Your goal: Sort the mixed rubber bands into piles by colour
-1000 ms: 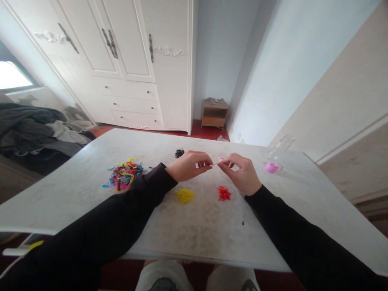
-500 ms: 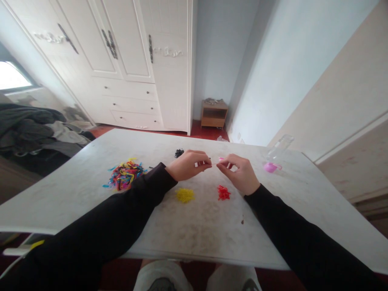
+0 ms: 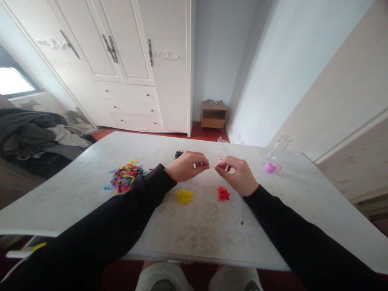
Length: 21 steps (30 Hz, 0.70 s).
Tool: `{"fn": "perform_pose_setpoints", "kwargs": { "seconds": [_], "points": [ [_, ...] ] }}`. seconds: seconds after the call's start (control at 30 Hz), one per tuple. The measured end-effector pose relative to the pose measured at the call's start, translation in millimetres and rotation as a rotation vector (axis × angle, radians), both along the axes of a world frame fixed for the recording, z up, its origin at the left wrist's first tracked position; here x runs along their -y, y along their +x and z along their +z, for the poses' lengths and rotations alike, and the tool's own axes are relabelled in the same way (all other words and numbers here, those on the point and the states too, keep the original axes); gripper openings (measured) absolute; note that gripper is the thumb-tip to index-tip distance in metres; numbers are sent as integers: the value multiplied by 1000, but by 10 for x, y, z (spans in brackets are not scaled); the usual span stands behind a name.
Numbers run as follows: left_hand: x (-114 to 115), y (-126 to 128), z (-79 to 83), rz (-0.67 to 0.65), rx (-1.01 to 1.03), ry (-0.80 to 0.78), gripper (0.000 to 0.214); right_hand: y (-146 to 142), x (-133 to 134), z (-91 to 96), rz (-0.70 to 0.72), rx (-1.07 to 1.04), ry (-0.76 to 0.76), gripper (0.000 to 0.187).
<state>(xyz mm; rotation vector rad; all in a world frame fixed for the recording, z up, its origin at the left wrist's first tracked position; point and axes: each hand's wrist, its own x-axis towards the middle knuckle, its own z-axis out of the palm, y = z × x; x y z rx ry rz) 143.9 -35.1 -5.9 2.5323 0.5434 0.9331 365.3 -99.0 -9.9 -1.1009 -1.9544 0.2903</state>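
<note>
Between my two hands, a thin pale-orange rubber band [image 3: 212,166] is stretched in a short line above the table. My left hand [image 3: 191,165] pinches its left end between thumb and fingertips. At the other end, the thumb and forefinger of my right hand [image 3: 238,173] are closed on it. Just below the hands lie a yellow pile of small bands [image 3: 184,197] and a red pile [image 3: 223,193]. A black pile [image 3: 178,154] sits behind my left hand, partly covered. Behind my right fingers a bit of pink [image 3: 220,160] shows, mostly hidden.
A mixed multicoloured heap of bands [image 3: 125,176] lies on the white table [image 3: 194,238] at left. Back right, a clear bottle [image 3: 279,146] stands tilted by a pink piece [image 3: 269,167]. Beyond are a white wardrobe [image 3: 127,97], a small wooden nightstand [image 3: 214,115] and piled clothes [image 3: 33,137].
Both hands keep their pinch at nearly the same place. The gap between the fingertips is slightly wider and the band shows more clearly. The view has shifted a little.
</note>
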Motion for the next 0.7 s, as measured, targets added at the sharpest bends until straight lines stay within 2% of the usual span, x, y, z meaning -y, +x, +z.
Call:
{"fn": "perform_pose_setpoints", "kwargs": {
  "seconds": [0.27,0.7],
  "points": [
    [-6,2,-21,-13,6,1,14,11,-17,-27,25,18,0,22],
    [-44,-63,73,-28,-48,-9,16,-25,9,37,50,61,7,27]
  ]
}}
